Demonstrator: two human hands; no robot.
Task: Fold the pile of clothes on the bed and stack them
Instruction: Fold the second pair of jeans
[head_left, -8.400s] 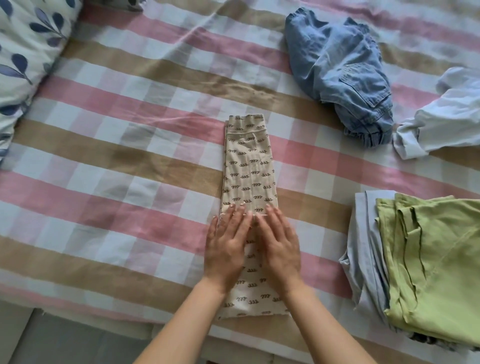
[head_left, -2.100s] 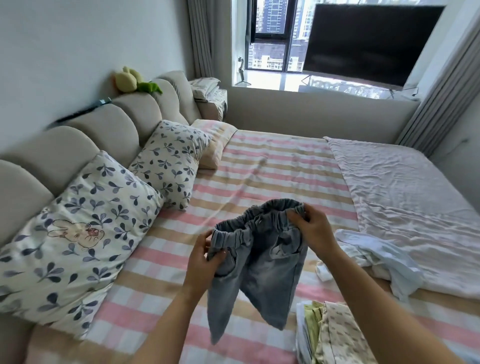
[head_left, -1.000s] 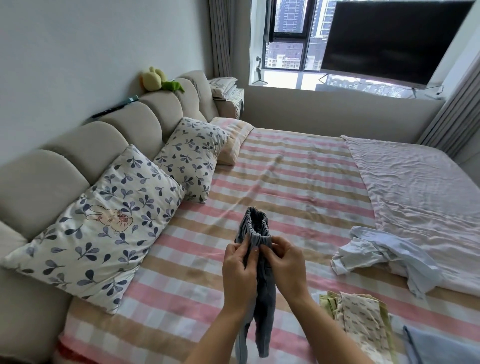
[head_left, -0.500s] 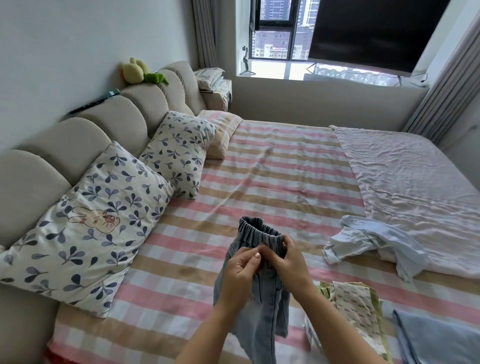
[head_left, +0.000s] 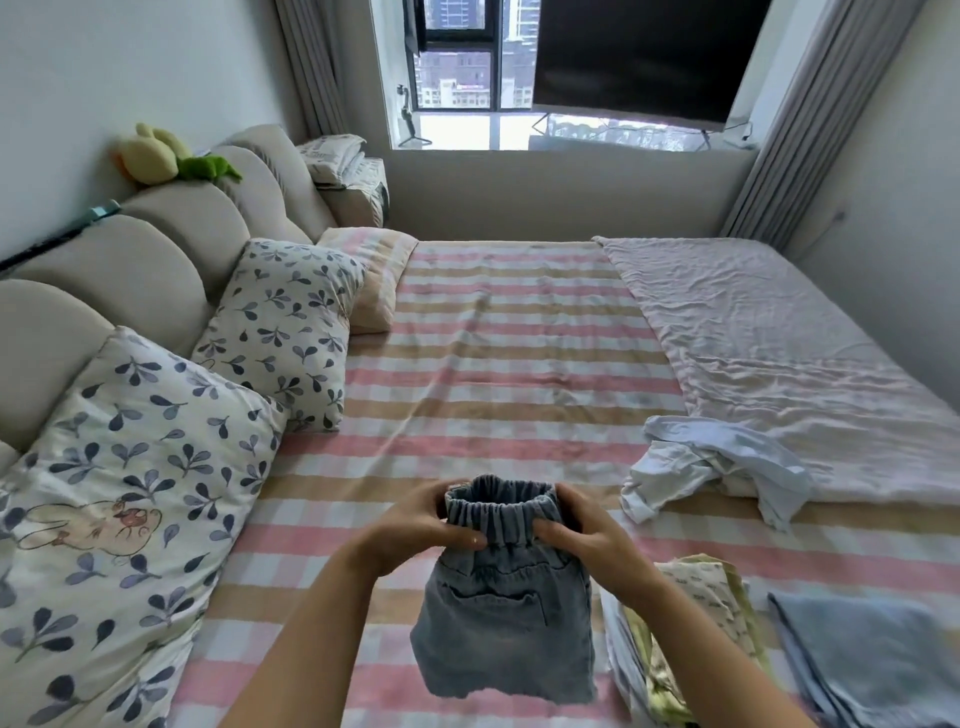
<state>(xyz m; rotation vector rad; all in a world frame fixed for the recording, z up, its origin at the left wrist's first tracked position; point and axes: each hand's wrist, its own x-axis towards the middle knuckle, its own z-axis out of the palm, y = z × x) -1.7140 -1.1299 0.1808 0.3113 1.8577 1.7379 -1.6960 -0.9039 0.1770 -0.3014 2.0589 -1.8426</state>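
Where you can move: sheet (head_left: 493, 364) between pillows (head_left: 280, 322) and white garment (head_left: 701, 467).
Your left hand (head_left: 415, 525): grips waistband (head_left: 498, 512) of shorts (head_left: 504, 623).
Your right hand (head_left: 587, 530): grips its other side.

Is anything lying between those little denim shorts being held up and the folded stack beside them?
Nothing visible. The left hand and right hand grip the small blue denim shorts by the elastic waistband; the stack of folded clothes lies just to their right, only the right forearm crossing it.
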